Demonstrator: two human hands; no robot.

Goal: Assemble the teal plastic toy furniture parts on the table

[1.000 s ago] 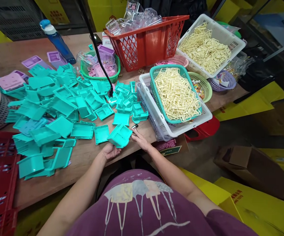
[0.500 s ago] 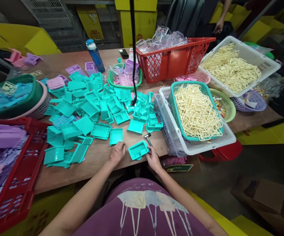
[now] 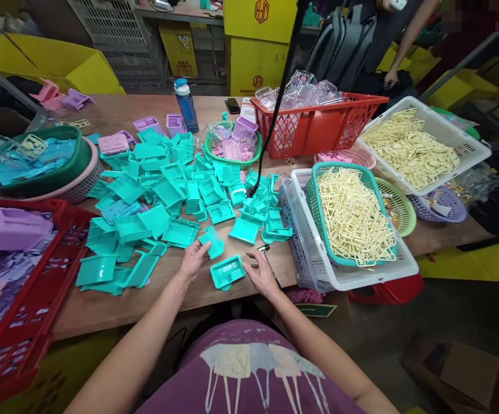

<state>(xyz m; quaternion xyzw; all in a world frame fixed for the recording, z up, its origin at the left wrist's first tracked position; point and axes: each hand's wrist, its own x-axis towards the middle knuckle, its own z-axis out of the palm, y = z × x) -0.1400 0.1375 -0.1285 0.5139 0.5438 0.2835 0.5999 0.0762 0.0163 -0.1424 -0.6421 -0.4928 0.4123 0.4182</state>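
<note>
My left hand [image 3: 194, 262] pinches the edge of a teal plastic piece [image 3: 212, 242], which is tilted and slightly blurred. Just below it, a shallow teal plastic tray with moulded compartments [image 3: 227, 271] rests on the table near its front edge. To the right of that tray my right hand [image 3: 261, 273] is open, fingers apart, with nothing visible in it. Beside its fingertips lies a small dark-and-silver tool with a thin handle [image 3: 265, 248], partly hidden by the hand. A large heap of teal plastic parts [image 3: 167, 190] spreads beyond my left hand.
At the right, a teal basket of cream plastic frames [image 3: 353, 215] sits in a white crate [image 3: 404, 273]. Behind stands a red basket [image 3: 318, 126] of clear parts. A blue bottle [image 3: 186, 106] is at the back. Left front holds a red crate [image 3: 54, 253]. A dark cord [image 3: 275, 109] hangs above.
My left hand has lifted and tilted a teal piece from the table. My right hand has let go of the compartment tray and opened. The view has shifted slightly.
</note>
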